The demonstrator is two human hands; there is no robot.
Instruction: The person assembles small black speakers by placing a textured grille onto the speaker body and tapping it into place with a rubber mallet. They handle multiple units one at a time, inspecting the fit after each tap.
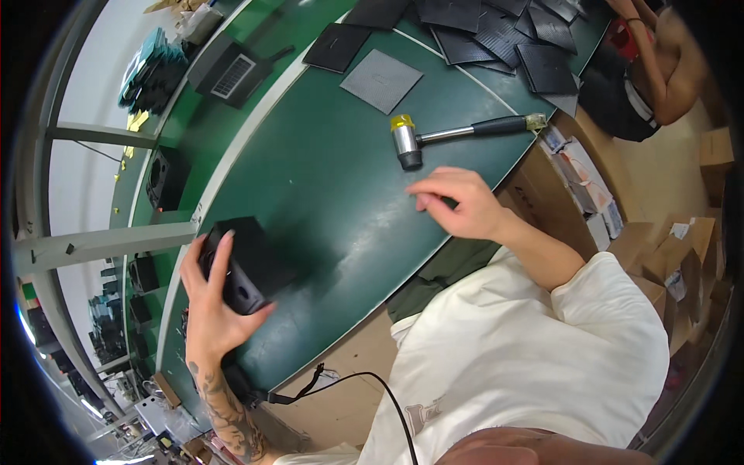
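My left hand (211, 306) grips a black box-shaped part (242, 260) that rests on the green table (333, 178), fingers wrapped around its near end. My right hand (457, 203) hovers over the table's near edge with fingers loosely curled and nothing in it. A metal mallet (453, 133) with a yellow cap and black handle lies just beyond my right hand.
Several flat black square panels (496, 35) lie piled at the far end, one grey panel (381, 80) apart from them. Another black box (165, 177) stands at the left edge. Another person (659, 70) sits at the far right. Cardboard boxes (682, 263) stand on the floor.
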